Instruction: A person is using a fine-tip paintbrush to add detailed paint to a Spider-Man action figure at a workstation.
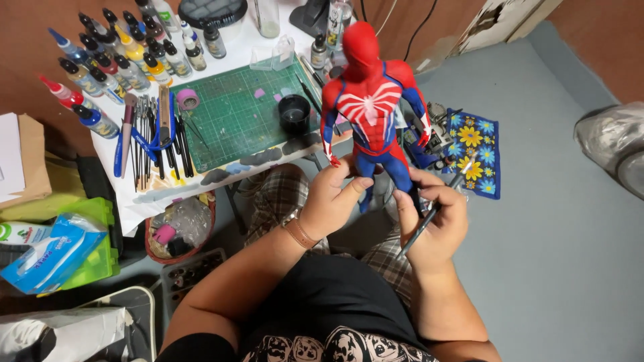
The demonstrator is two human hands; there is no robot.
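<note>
Nearest the camera I see the person's lap: a black printed shirt and plaid shorts, with both forearms reaching forward.

1. Left hand (pixel 333 194). It wears a brown wrist strap and is clenched around the lower legs of the red and blue figure (pixel 371 107), thumb across the front. This hand carries the figure's weight.
2. Right hand (pixel 435 218). It grips a thin dark brush (pixel 436 206) pencil-fashion, the shaft running from the palm up and to the right. Its fingers also rest against the figure's right-side leg. I cannot tell where the bristle tip ends.
3. The figure. It stands upright in the air above the lap, just in front of the table edge, white spider mark facing the camera.

Judged step: I read this as a hold-and-inspect phase of detail work on the figure, with the brush kept ready rather than applied. The next move, in my judgement, calls for a steady left grip, a turn of the figure to present the working surface, and a fine re-aim of the brush.

Beyond the hands: a green cutting mat (pixel 231 114) with a black cup (pixel 294 112) on it, a row of brushes and tools (pixel 151 137) at its left, and paint bottles (pixel 117 57) ranked behind. A blue flowered cloth (pixel 477 151) lies on the floor to the right.
</note>
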